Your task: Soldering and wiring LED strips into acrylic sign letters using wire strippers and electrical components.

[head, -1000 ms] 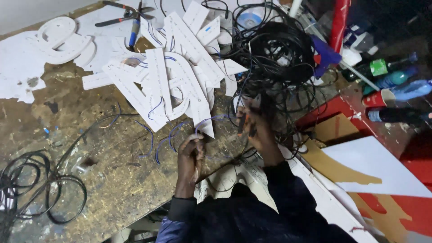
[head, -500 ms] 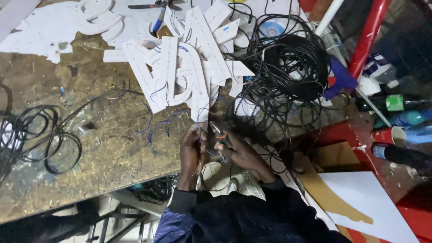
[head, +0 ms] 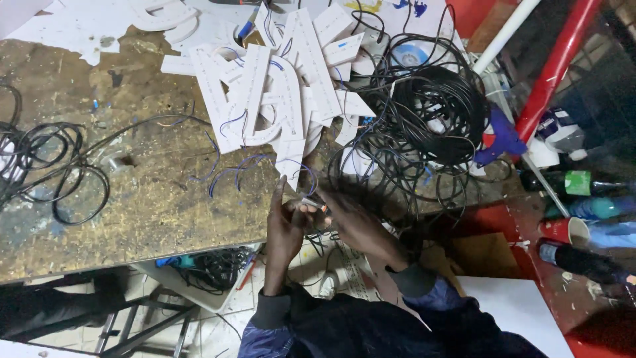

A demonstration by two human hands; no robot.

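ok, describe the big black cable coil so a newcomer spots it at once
Start at the worn wooden bench and go to its right end, past the white cut-out letters. The big black cable coil lies there: dense and round, much thicker than the thin loose loops at the left end.

Your one head camera looks steeply down from above your shoulders, close over the bench (head: 132,212) edge, taking in your arms, the benchtop ahead and the floor below.
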